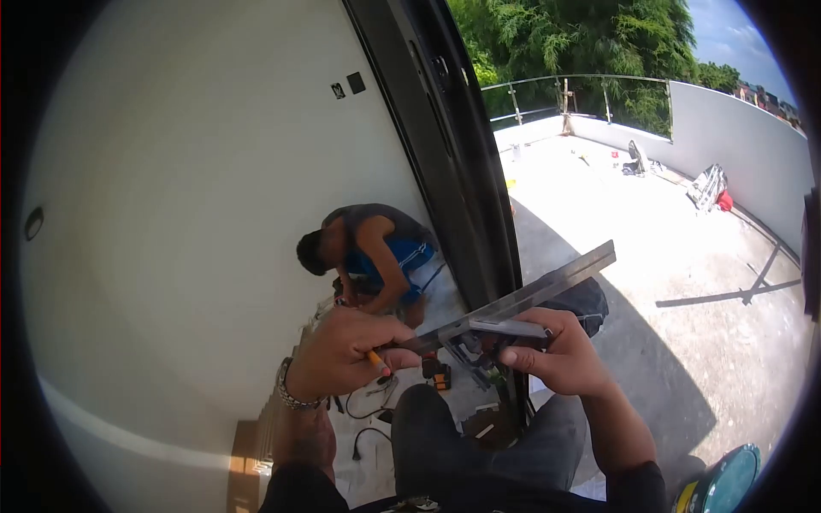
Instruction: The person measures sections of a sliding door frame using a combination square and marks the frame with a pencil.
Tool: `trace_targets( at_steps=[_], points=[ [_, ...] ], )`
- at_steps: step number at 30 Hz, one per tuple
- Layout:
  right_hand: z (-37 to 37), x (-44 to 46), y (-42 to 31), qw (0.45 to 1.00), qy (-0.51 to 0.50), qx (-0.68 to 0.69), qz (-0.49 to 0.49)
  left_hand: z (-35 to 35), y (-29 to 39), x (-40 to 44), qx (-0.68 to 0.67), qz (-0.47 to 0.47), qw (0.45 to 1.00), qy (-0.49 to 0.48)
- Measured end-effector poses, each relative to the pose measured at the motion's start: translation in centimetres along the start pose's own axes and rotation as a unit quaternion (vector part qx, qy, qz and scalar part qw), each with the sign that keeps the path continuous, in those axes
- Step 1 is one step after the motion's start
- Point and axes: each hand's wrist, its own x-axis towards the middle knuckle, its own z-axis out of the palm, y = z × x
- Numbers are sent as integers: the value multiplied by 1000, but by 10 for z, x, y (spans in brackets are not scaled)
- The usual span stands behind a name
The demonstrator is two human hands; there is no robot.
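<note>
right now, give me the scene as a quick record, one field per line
left hand: left hand grips the near end of a long metal bar, orange pencil tucked in its fingers
right hand: right hand holds a shorter light-gray piece against the bar
bar pose: slanted, far end raised toward the terrace
other person: co-worker crouched by the white wall, head down
floor: cordless power tool, cables
outside: sunlit terrace, glass railing
lower right: teal-lidded bucket
</note>
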Motion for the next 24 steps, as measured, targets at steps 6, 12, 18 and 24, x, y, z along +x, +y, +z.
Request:
trace_targets(
  at_steps=[6, 12, 18, 24],
  points=[
    [-21, 79, -49, 981, 114, 84, -130, -49, -3, 84, -106, 0, 992, 64],
    [-12, 93, -76, 980, 91, 131, -121, -73, 15, 96, -71, -43, 995, 46],
    [-14, 91, -74, 976, 154, 85, -127, -67, 26, 108, -52, -48, 996, 49],
    [-14, 107, -66, 969, 188, 84, -133, -77, 22, 121, 7, -64, 997, 37]
  ],
)
